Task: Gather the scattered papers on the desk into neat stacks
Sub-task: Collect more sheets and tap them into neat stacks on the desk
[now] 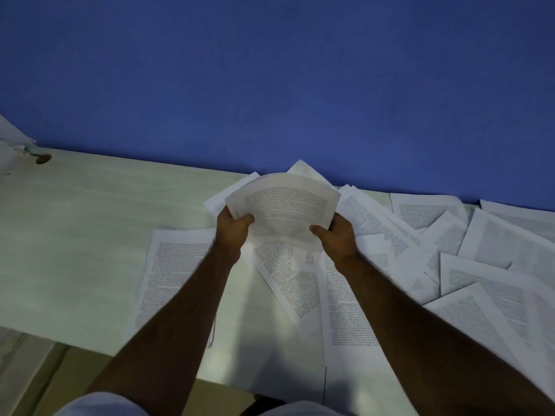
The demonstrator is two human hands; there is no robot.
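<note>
A small bundle of printed sheets (285, 205) is held up above the desk, bowed upward in the middle. My left hand (232, 231) grips its lower left corner and my right hand (338, 235) grips its lower right corner. Beneath and around the bundle, several loose printed papers (468, 283) lie scattered and overlapping across the right half of the pale desk (75, 235). One sheet (171, 274) lies apart on the left, partly under my left forearm.
A blue wall (270, 70) runs along the desk's far edge. A small brown object (43, 158) sits at the far left corner, beside something white at the frame's edge. The desk's near edge crosses the lower left, with floor below.
</note>
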